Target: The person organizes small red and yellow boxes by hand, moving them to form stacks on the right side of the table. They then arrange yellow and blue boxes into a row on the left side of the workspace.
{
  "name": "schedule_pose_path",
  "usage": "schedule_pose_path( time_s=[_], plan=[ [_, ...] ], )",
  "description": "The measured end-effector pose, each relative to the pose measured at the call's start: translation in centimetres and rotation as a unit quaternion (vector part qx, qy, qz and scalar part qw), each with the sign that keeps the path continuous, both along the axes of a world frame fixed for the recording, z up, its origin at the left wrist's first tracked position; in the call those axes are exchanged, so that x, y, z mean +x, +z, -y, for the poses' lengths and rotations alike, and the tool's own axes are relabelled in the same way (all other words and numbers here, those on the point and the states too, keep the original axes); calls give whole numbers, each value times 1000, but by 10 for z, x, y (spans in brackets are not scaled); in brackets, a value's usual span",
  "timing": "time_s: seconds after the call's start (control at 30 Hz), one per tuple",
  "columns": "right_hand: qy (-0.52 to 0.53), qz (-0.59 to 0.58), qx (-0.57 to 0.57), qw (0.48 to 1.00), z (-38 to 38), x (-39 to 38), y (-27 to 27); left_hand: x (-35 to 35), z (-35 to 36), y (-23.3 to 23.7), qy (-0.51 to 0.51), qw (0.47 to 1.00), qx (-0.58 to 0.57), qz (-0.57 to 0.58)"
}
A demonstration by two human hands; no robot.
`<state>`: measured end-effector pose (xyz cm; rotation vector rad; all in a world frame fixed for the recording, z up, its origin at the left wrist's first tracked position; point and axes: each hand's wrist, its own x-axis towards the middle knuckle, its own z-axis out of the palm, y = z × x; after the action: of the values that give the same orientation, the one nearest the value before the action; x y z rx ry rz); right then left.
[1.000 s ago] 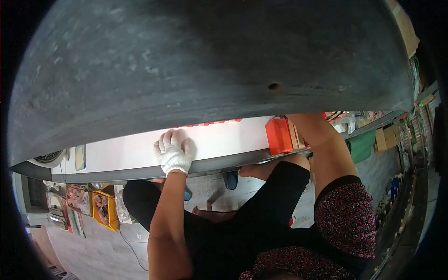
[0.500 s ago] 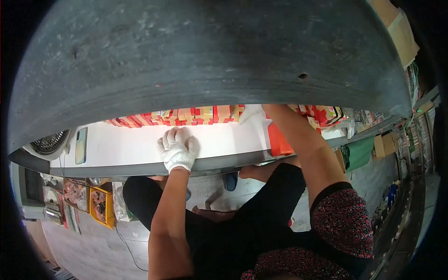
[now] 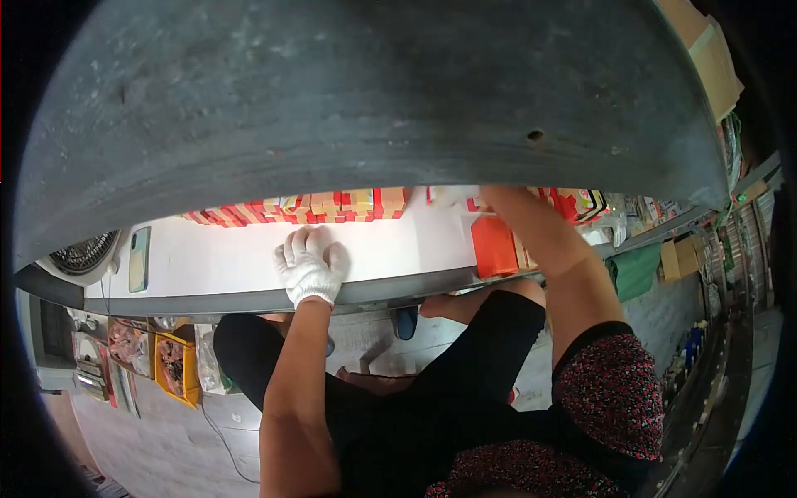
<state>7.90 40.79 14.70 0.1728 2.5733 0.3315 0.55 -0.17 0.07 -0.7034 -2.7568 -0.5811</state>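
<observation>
Grip unclear

Right hand (image 3: 452, 196) is showing blurred; I cannot tell its hold. Left hand (image 3: 312, 269) is resting spread, unladen. Box row (image 3: 328, 205) is stretching sideways across the tabletop (image 3: 207, 259), left of the right hand, nearer the left.

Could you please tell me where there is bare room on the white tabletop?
The white tabletop is bare between the phone and the left hand, and between that hand and the red box. A row of boxes crowds the far side; packaging crowds the right end.
</observation>
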Motion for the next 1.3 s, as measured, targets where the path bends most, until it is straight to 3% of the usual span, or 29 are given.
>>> schedule_pose_path(
  time_s=[0.43, 0.7, 0.8, 1.0, 1.07, 1.13, 1.17, 1.23, 1.3],
  plan=[
    [14, 53, 12, 998, 3, -6, 7, -2, 4, 0, 0, 1000, 10, -3],
    [60, -99, -73, 991, 3, -5, -26, -1, 3, -3, 2, 1000, 5, -3],
    [82, -161, -109, 977, 25, -46, -41, -5, 4, -5, 13, 1000, 0, -21],
    [116, -270, -174, 940, 34, -47, -69, -4, 1, -8, 5, 1000, 16, -22],
    [-9, -197, -289, 937, 109, -46, -7, -5, 4, -9, 8, 1000, 7, -28],
    [57, -285, -262, 920, 111, -68, -44, -4, 4, -9, 8, 1000, 12, -24],
    [52, -289, -259, 920, 123, -73, -33, -4, 2, -7, 6, 1000, 17, -23],
    [-14, -123, -273, 954, 138, -83, -11, -4, 1, -4, -5, 1000, 19, -17],
    [-2, -140, -243, 960, 140, -85, -13, -4, 3, 0, -9, 1000, 19, -1]
  ],
)
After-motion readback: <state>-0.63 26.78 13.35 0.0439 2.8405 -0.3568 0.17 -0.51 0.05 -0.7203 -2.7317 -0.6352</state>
